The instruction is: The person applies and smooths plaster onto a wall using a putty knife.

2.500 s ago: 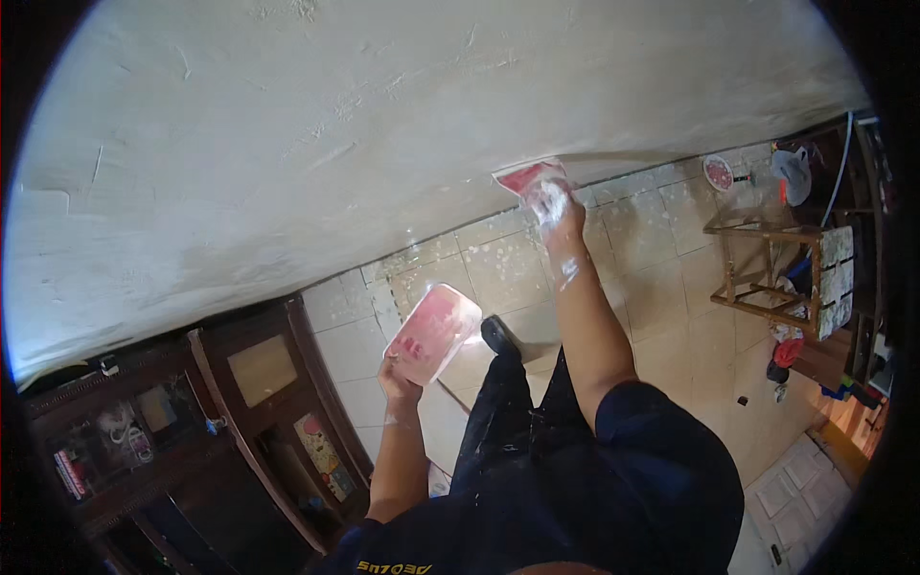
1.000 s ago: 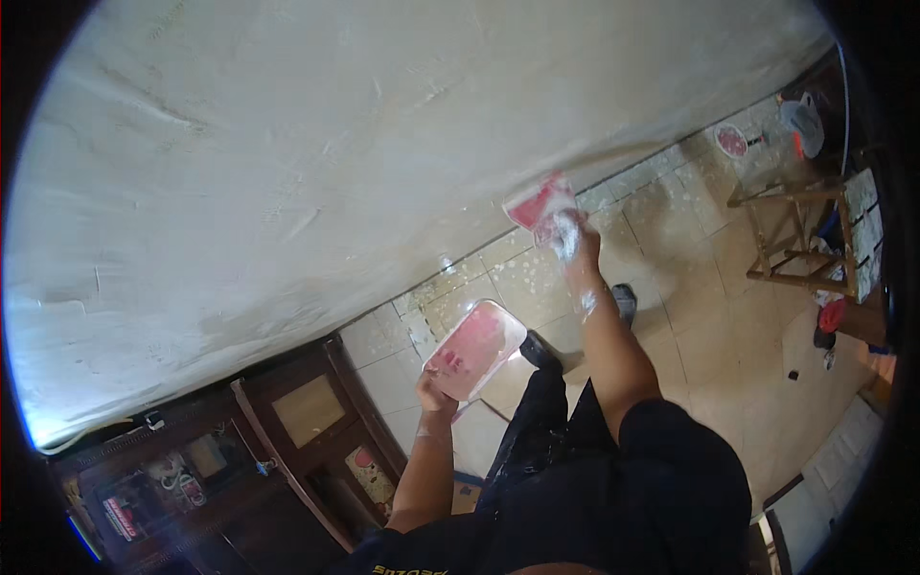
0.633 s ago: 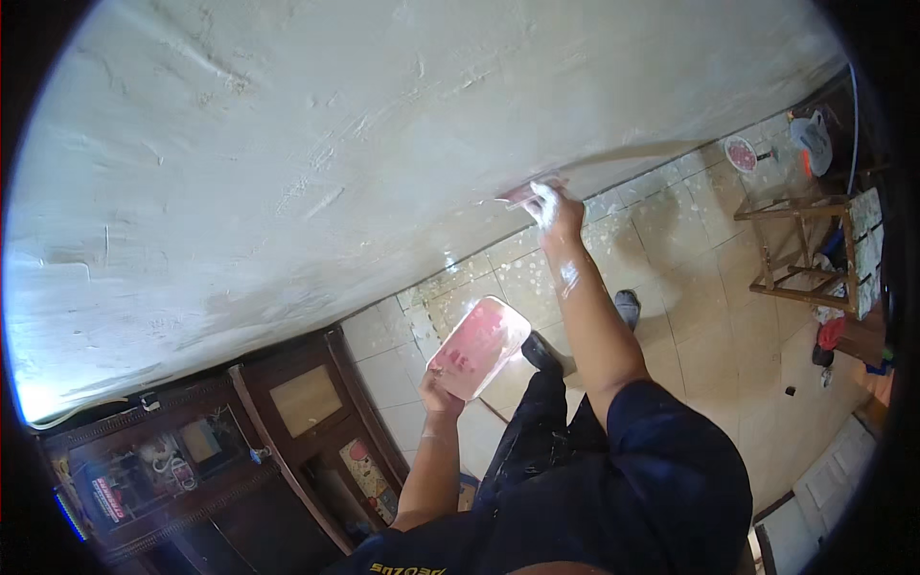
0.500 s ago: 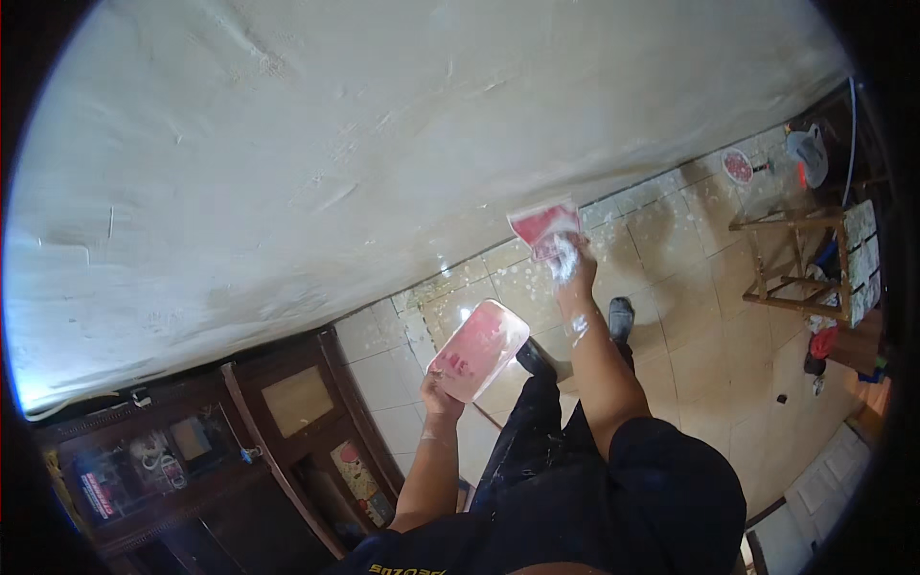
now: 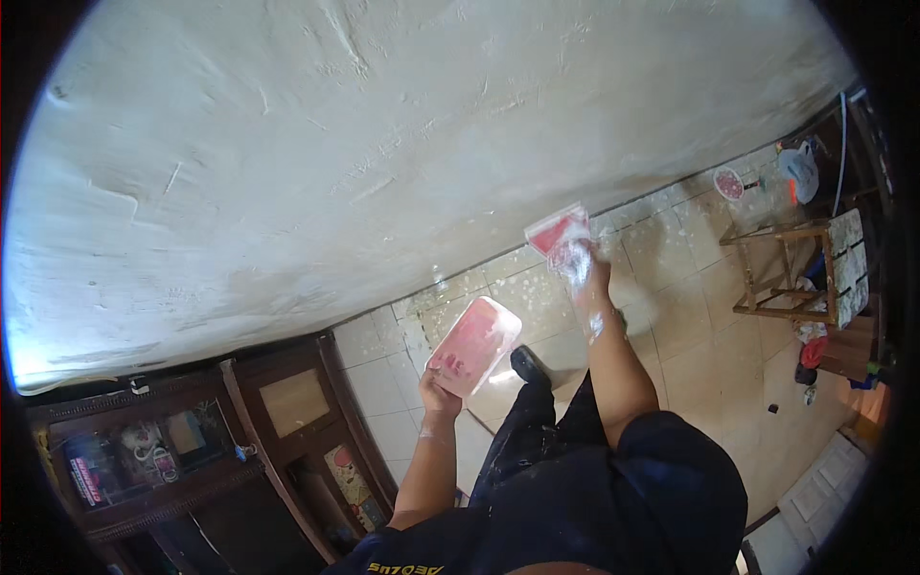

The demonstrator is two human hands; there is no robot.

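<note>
My left hand [image 5: 441,395] is closed around the lower end of a pink rectangular tray [image 5: 476,347] with a white-smeared rim. Its inside has darker pink patches. My right hand [image 5: 586,261], coated in white paste, grips a red, broad-edged scraper [image 5: 556,233] that also carries white paste. The scraper's wide edge is beside the lower part of the pale plastered wall [image 5: 364,163]; I cannot tell whether it touches. White smears also mark my right forearm.
A dark wooden cabinet [image 5: 240,460] stands on the left against the wall. White-spotted tiles [image 5: 671,249] cover the floor. On the right are a wooden stool [image 5: 805,268], a round white tub [image 5: 728,184] with pink contents and a plastic bag [image 5: 798,172].
My right hand and the scraper have shifted slightly right. The tray has moved a little left in view, still in my left hand. The whole view has also shifted.
</note>
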